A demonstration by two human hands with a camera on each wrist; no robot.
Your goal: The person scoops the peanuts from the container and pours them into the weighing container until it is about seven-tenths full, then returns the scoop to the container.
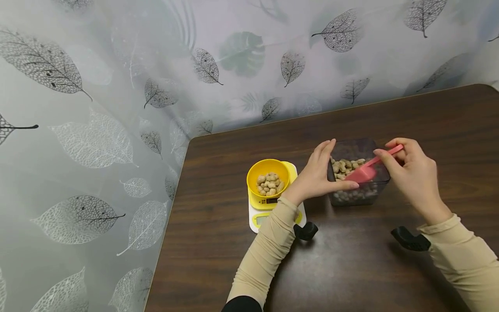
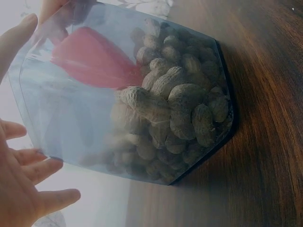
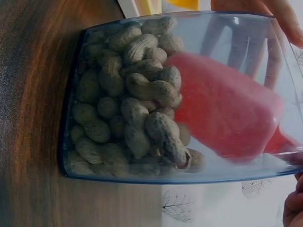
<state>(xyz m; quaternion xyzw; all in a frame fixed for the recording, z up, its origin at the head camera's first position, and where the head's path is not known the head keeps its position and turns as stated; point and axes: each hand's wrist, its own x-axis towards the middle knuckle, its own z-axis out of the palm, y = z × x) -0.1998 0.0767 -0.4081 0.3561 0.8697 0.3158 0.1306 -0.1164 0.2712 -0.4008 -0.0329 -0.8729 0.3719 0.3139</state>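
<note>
A see-through dark plastic container (image 1: 355, 149) holds unshelled peanuts (image 1: 343, 167) in its lower part. My right hand (image 1: 416, 175) pinches the handle of a pink scoop (image 1: 361, 174) between thumb and fingers at the container's right rim. The scoop's bowl (image 3: 227, 109) is inside, tilted down against the peanuts; what it carries is hidden. My left hand (image 1: 317, 173) rests at the container's left side, thumb along the front rim and the other fingers stretched toward the back. In the left wrist view its fingers (image 2: 40, 165) are spread and nearly straight beside the wall.
Left of the container, a yellow bowl (image 1: 251, 173) with several peanuts (image 1: 270, 184) sits on a white and yellow kitchen scale (image 1: 254, 214), partly covered by my left forearm. The brown wooden table (image 1: 218, 260) meets leaf-patterned walls (image 1: 241, 95) at its back and left edges.
</note>
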